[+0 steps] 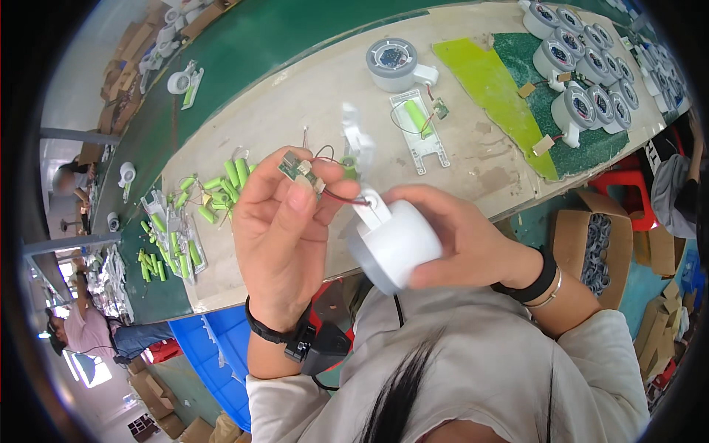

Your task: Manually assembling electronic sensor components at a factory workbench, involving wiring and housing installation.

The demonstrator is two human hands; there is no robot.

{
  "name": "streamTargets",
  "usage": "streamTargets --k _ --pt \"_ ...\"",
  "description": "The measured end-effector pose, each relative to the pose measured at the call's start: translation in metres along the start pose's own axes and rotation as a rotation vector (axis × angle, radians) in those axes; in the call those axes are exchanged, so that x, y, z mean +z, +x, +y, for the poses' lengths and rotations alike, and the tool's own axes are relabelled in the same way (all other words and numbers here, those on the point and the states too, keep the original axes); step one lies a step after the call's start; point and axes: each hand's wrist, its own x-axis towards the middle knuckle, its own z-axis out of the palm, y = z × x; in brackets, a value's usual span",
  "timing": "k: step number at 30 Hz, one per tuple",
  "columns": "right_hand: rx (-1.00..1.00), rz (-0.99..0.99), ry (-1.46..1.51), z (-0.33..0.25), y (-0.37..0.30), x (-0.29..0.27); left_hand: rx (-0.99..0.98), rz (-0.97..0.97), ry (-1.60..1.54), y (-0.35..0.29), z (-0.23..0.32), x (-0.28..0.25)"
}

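My left hand pinches a small green circuit board between thumb and fingers. Red and dark wires run from the board into the short neck of a white round housing. My right hand grips that housing from its right side, and the housing is tilted and a little blurred. Just beyond my hands a white plastic piece lies on the table, also blurred. Farther off rests a white tray-like handle shell with a green battery cell and another small board wired to it.
A finished-looking round grey-white unit stands at the table's far side. Several similar units crowd a green mat at right. Loose green cells and shells pile up at left. A cardboard box of grey rings sits below right.
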Motion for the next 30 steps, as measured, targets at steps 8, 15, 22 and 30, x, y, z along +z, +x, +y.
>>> streamTargets --k 8,15,22,30 --pt "0.391 -0.175 0.714 -0.002 -0.014 -0.006 0.011 0.028 0.025 -0.004 -0.001 -0.004" --pt "0.311 -0.201 0.807 -0.007 -0.018 -0.005 0.066 0.046 0.04 -0.012 0.0 0.004" --pt "0.387 -0.127 0.816 -0.019 -0.018 -0.002 0.147 0.057 0.084 -0.02 0.008 0.013" --pt "0.355 -0.169 0.897 -0.018 -0.016 -0.001 0.203 0.09 0.153 -0.023 0.009 0.018"
